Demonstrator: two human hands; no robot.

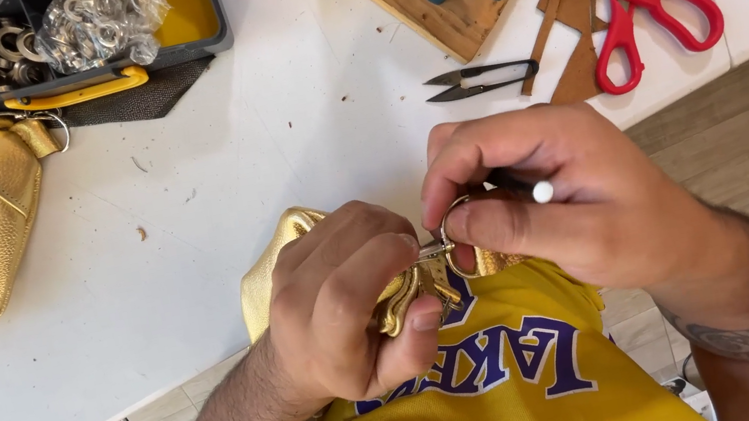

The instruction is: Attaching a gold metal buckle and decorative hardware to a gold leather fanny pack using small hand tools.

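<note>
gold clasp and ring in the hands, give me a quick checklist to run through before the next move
1. Left hand grips the gold clasp between thumb and fingers: ok.
2. Right hand pinches the metal ring at the clasp: ok.
3. Ring fully threaded through the clasp: cannot tell, fingers cover the joint.
4. Small gold bag piece stays supported at the table edge: ok, it lies under the left hand.
5. Black thread snips and red scissors lie apart from the hands: ok.
6. Thin white-tipped tool held in the right hand: ok, but its use cannot be told.
</note>
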